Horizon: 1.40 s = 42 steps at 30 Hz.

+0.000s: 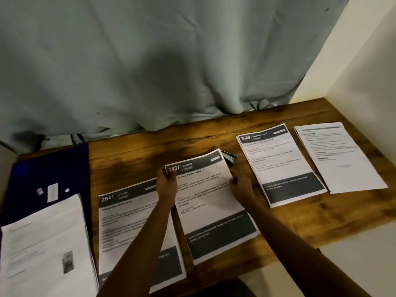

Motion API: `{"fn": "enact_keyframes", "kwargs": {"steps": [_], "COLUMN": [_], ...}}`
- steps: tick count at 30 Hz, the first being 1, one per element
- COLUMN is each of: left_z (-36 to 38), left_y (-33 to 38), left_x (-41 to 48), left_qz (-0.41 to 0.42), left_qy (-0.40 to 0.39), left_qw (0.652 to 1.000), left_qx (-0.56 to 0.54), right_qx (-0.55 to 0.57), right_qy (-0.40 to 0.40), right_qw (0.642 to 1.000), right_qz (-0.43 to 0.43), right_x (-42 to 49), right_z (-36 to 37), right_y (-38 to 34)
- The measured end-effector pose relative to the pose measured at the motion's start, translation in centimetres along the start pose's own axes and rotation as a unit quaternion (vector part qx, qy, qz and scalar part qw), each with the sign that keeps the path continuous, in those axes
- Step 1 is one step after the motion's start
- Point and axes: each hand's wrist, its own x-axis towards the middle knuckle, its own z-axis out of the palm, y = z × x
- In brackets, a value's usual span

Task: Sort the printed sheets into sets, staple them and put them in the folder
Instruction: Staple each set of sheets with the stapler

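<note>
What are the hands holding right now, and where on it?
Both hold the 2437 kitchen sheets: the left hand pinches the top left corner, the right hand grips the right edge.

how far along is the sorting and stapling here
Done: sheets laid out as separate sets, 2641 set, 3638 set and a plain set, on the table. In hand: left hand and right hand hold the 2437 set near its top, the stapler just behind it. Left: staples can't be seen; a stack lies on the blue folder, nothing visibly filed inside.
</note>
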Motion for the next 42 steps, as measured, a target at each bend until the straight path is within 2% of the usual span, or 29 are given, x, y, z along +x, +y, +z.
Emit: {"fn": "enact_keyframes", "kwargs": {"steps": [5,10,13,16,18,21,26,31,36,42], "left_z": [0.3,1.2,2.2,3.2,4.0,5.9,10.9,15.7,19.3,22.2], "left_y": [-0.3,-1.6,-1.2,-0.1,1.0,2.3,4.4,5.8,6.2,5.0], "left_x": [-0.8,-1.3,-2.5,-3.4,-4.0,-4.6,-5.9,-7.7,-9.1,-8.8], "left_qz": [0.081,0.196,0.208,0.222,0.224,0.207,0.111,0.023,-0.011,0.006], "left_qy": [-0.059,-0.112,-0.163,-0.19,-0.21,-0.244,-0.308,-0.328,-0.313,-0.257], "left_qw": [0.991,0.947,0.939,0.939,0.939,0.936,0.931,0.935,0.944,0.958], "left_qx": [0.085,0.23,0.221,0.179,0.157,0.146,0.159,0.13,0.105,0.123], "right_qx": [0.01,-0.057,-0.091,-0.073,-0.062,-0.075,-0.11,-0.142,-0.142,-0.155], "right_qy": [0.036,0.068,0.11,0.157,0.154,0.177,0.117,0.082,0.048,0.053], "right_qw": [0.998,0.995,0.99,0.985,0.986,0.98,0.983,0.98,0.981,0.978], "right_qz": [0.048,0.044,0.019,0.017,0.019,0.046,0.093,0.114,0.12,0.129], "right_x": [-1.5,-2.1,-1.8,-0.6,0.3,2.3,5.2,7.3,8.5,9.4], "right_z": [1.5,2.6,1.4,-1.3,-4.5,-9.1,-14.1,-17.0,-17.8,-17.5], "right_y": [0.0,0.2,1.0,2.1,2.7,4.1,7.6,10.6,12.1,12.2]}}
